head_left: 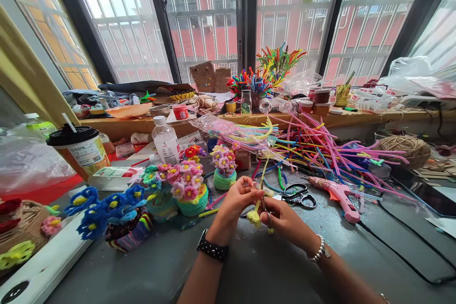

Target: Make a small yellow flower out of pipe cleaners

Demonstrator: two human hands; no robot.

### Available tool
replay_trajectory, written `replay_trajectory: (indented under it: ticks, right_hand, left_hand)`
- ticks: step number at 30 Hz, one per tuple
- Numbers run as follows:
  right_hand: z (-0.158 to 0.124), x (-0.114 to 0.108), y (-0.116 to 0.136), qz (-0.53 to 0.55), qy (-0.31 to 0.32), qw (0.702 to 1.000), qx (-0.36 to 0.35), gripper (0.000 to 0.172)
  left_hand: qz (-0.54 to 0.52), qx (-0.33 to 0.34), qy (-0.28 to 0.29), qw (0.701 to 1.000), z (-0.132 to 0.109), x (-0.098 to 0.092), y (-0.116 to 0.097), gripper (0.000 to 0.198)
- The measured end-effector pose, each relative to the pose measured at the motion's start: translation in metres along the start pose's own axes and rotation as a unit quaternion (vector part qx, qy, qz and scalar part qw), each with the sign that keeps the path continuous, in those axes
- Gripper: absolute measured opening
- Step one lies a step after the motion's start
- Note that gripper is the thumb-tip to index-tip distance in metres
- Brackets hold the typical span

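Note:
My left hand [245,195] is closed in a pinch on a yellow pipe cleaner [265,169], whose free end sticks up past the fingertips. A yellow fuzzy piece [254,218], bunched like a small flower, hangs just below that hand. My right hand [281,221] is closed around small metal scissors [264,205]; their blades point up against the pipe cleaner, and the fingers partly cover the handles. Black-handled scissors [302,198] lie on the table just beyond my right hand.
A pink glue gun [344,199] with a black cord lies to the right. Loose pipe cleaners [327,147] are heaped behind it. Left stand pots of fuzzy flowers [187,178], a plastic bottle [166,140] and a lidded cup [80,149]. A twine ball [404,149] sits far right.

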State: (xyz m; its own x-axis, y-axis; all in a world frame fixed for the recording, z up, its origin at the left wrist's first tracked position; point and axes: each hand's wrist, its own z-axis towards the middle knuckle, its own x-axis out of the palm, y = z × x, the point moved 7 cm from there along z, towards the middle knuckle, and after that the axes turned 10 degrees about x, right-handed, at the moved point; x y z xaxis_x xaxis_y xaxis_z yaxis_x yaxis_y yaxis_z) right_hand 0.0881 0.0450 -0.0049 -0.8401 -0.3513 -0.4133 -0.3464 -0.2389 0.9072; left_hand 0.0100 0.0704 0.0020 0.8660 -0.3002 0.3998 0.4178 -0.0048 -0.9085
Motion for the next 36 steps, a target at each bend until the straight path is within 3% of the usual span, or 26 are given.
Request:
replay_trajectory:
  ticks: [6, 14, 20, 24, 28, 36]
  right_hand:
    - [0.001, -0.007, -0.004, -0.014, -0.064, 0.997, 0.030, 0.045]
    - [0.002, -0.009, -0.010, -0.009, -0.094, 0.994, 0.055, 0.045]
    - [0.001, -0.006, -0.002, 0.021, -0.039, 0.999, 0.012, 0.056]
    - [-0.001, -0.002, 0.001, 0.018, -0.016, 1.000, -0.007, 0.055]
    - [0.000, -0.002, -0.002, -0.006, -0.032, 0.999, 0.002, 0.053]
    - [0.002, -0.011, -0.013, -0.024, -0.093, 0.994, 0.049, 0.047]
  left_hand:
    - [0.018, 0.019, -0.004, 1.000, 0.002, -0.002, -0.002, 0.038]
    - [0.033, 0.034, -0.021, 0.999, 0.002, -0.005, -0.004, 0.037]
    - [0.027, 0.058, -0.025, 0.998, 0.002, -0.007, -0.007, 0.033]
    - [0.031, 0.056, -0.005, 0.998, 0.003, -0.004, -0.004, 0.034]
    - [0.041, 0.041, 0.020, 0.998, 0.003, -0.001, -0.001, 0.036]
    - [0.066, 0.045, 0.000, 0.997, 0.003, -0.003, -0.001, 0.030]
